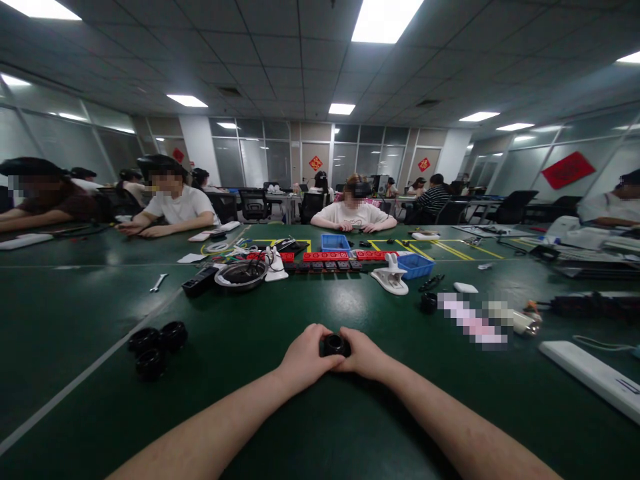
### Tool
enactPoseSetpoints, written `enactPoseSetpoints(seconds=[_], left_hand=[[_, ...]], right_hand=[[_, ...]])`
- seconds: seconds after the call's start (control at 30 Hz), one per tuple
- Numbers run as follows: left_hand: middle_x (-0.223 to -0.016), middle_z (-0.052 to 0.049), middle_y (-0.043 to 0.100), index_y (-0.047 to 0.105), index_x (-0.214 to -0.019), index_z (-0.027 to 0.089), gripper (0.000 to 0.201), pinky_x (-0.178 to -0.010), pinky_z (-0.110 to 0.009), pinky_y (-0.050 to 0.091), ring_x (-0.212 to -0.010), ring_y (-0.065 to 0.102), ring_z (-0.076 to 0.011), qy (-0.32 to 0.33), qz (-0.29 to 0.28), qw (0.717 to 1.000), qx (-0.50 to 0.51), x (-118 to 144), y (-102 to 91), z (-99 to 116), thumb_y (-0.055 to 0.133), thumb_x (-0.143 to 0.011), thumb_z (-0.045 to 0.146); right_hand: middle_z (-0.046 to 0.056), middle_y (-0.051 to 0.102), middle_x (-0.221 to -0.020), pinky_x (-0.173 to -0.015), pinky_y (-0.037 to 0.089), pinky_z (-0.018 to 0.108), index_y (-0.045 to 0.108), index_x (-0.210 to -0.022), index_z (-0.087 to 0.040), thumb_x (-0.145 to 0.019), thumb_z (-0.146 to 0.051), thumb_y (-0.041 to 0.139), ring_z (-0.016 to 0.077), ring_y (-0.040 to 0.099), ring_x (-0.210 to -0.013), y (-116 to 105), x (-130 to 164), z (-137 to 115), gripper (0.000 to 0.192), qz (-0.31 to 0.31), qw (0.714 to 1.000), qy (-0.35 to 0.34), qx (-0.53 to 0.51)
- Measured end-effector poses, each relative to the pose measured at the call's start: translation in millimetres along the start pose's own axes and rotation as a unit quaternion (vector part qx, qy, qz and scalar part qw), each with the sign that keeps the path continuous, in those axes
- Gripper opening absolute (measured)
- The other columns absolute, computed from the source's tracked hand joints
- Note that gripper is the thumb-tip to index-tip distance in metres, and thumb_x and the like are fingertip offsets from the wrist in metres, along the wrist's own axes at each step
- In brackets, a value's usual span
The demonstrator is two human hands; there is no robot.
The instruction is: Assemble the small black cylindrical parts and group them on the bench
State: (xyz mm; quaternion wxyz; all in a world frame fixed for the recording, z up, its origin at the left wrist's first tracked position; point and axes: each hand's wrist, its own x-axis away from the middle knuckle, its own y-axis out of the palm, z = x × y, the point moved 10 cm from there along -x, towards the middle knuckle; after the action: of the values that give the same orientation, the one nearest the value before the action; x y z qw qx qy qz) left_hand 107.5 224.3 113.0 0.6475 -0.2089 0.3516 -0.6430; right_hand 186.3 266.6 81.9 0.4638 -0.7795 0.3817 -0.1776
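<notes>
Head view: my left hand (303, 355) and right hand (364, 355) both grip a small black round part (335, 345), perhaps a lens, above the green table (310, 427); three black rings (156, 343) lie left.

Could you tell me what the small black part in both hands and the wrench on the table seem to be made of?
Black part: probably moulded plastic, dark with a slight sheen. Wrench: likely bare metal, silvery and bright against the green table.

An open-plan office turned assembly workroom: a grid ceiling of white tiles with fluorescent panels (383, 19), glass partition walls (250, 160), black swivel chairs (515, 205), and people seated along the far edge of a long dark-green table (75, 333).
</notes>
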Motion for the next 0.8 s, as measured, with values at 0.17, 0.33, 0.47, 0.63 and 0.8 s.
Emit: enactPoseSetpoints(seconds=[0.17,0.33,0.47,0.63,0.8], left_hand=[[-0.085,-0.002,0.051,0.052,-0.086,0.019,0.034,-0.066,-0.029,0.037,-0.077,0.050,-0.0190,-0.006,0.039,0.999,-0.025,-1.1,-3.3,-3.5,0.062,-0.060,0.039],[-0.085,-0.001,0.049,0.052,-0.088,0.019,0.035,-0.063,-0.026,0.038,-0.073,0.048,-0.0161,0.050,-0.026,0.998,0.008,-4.7,0.7,0.2,0.061,-0.061,0.040],[-0.084,0.000,0.047,0.052,-0.090,0.019,0.037,-0.055,-0.022,0.036,-0.063,0.044,-0.0109,0.072,-0.081,0.993,0.043,-4.5,4.2,2.3,0.061,-0.062,0.041],[-0.082,0.001,0.044,0.050,-0.092,0.017,0.040,-0.046,-0.018,0.031,-0.053,0.038,-0.0066,0.059,-0.112,0.988,0.087,-5.6,12.0,-1.3,0.062,-0.062,0.040],[-0.077,0.002,0.042,0.051,-0.092,0.017,0.040,-0.048,-0.018,0.030,-0.053,0.037,-0.0064,0.059,-0.108,0.989,0.087,-6.9,13.2,-3.4,0.063,-0.061,0.038]], right_hand=[[0.006,0.056,-0.076,-0.061,0.033,0.029,0.052,-0.076,-0.015,-0.062,-0.044,0.058,0.0197,0.050,-0.072,-8.0,5.3,-12.1,0.033,0.084,0.987,0.024,0.135],[0.004,0.055,-0.086,-0.067,0.036,0.029,0.053,-0.091,-0.017,-0.054,-0.044,0.066,0.0203,0.050,-0.079,-6.3,4.1,-20.6,0.047,0.030,0.998,-0.054,0.019],[0.001,0.055,-0.082,-0.067,0.038,0.026,0.056,-0.087,-0.016,-0.060,-0.030,0.066,0.0166,0.050,-0.077,-1.4,5.9,-23.5,0.033,-0.081,0.987,-0.095,-0.102],[0.000,0.053,-0.080,-0.067,0.039,0.024,0.056,-0.085,-0.014,-0.062,-0.024,0.064,0.0152,0.050,-0.076,-3.4,7.8,-25.3,0.027,-0.112,0.976,-0.105,-0.155],[-0.001,0.053,-0.079,-0.066,0.039,0.024,0.055,-0.085,-0.013,-0.061,-0.023,0.064,0.0143,0.049,-0.073,1.9,6.3,-22.4,0.028,-0.125,0.972,-0.104,-0.171]])
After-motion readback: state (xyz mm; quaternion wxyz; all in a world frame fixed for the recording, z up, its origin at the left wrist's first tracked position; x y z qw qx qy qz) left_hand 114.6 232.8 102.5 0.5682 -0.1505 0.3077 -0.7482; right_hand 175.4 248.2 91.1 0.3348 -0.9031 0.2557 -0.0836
